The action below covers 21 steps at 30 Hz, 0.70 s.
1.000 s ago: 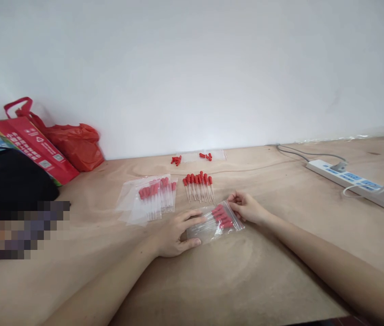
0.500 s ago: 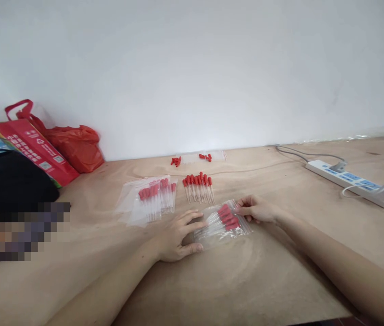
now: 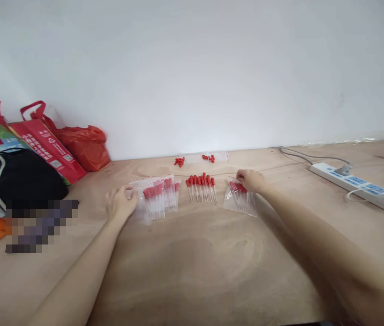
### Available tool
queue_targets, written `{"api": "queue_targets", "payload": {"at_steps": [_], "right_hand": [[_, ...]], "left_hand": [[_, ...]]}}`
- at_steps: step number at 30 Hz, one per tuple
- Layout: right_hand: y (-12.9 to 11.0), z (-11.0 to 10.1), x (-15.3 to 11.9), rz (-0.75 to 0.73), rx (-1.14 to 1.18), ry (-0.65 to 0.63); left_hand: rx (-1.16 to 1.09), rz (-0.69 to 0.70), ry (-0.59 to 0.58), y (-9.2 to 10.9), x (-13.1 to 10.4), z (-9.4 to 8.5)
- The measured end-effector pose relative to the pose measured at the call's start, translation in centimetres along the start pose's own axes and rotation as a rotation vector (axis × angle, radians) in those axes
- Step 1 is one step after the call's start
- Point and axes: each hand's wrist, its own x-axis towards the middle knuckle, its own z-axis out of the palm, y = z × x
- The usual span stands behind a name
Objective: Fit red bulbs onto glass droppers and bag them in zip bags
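Observation:
My right hand (image 3: 251,180) pinches the top edge of a clear zip-lock bag (image 3: 241,203), which holds several glass droppers with red rubber bulbs and hangs at the right of the loose droppers. My left hand (image 3: 120,202), a little blurred, is at the left edge of the overlapping zip-lock bags (image 3: 156,199); its fingers look apart, and whether they touch the plastic I cannot tell. Red bulbs and pale stems show through those bags. Between my hands, several loose droppers (image 3: 201,186) lie in a row on the wooden table (image 3: 192,262), bulbs pointing away from me.
Small red bulbs (image 3: 179,161) and a flat clear bag (image 3: 193,158) lie near the wall. To the left are red carrier bags (image 3: 86,147) and a black drawstring bag (image 3: 28,181). A white power strip (image 3: 355,183) with cables lies to the right.
My right hand has carried the filled bag away from me to the right of the loose droppers. My left hand has let go of its side and moved left to the other bags.

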Motion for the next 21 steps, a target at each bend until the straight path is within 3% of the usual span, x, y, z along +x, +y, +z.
{"api": "queue_targets", "payload": {"at_steps": [2, 4, 7, 10, 13, 17, 19, 20, 21], "right_hand": [[-0.8, 1.0, 0.7, -0.006, -0.016, 0.06], [-1.5, 1.9, 0.9, 0.003, -0.019, 0.126], [-2.1, 2.7, -0.1, 0.039, -0.009, 0.217], [-2.2, 3.0, -2.4, -0.074, 0.031, 0.193], [-1.6, 2.9, -4.7, -0.263, 0.061, 0.097], [0.0, 2.3, -5.9, -0.351, 0.152, 0.025], [0.6, 1.9, -5.6, -0.363, 0.198, 0.016], [0.7, 1.8, -5.4, -0.356, 0.207, 0.027], [0.7, 1.6, -5.1, -0.342, 0.208, 0.047]], "left_hand": [[0.073, -0.144, -0.111, -2.2, 1.2, 0.2], [0.082, -0.199, -0.155, -3.6, 1.8, 0.4], [0.051, -0.26, -0.265, -4.3, 2.2, 0.8], [0.022, -0.271, -0.341, -4.1, 2.2, 0.6], [-0.003, -0.21, -0.227, -3.8, 1.7, -0.2], [-0.054, -0.179, 0.042, -2.5, 1.1, -1.8], [-0.294, -0.111, 0.2, -1.2, 0.7, -2.6], [-0.483, -0.049, 0.193, -0.3, 0.3, -2.9], [-0.724, 0.01, 0.091, 0.7, -0.2, -3.2]]}}
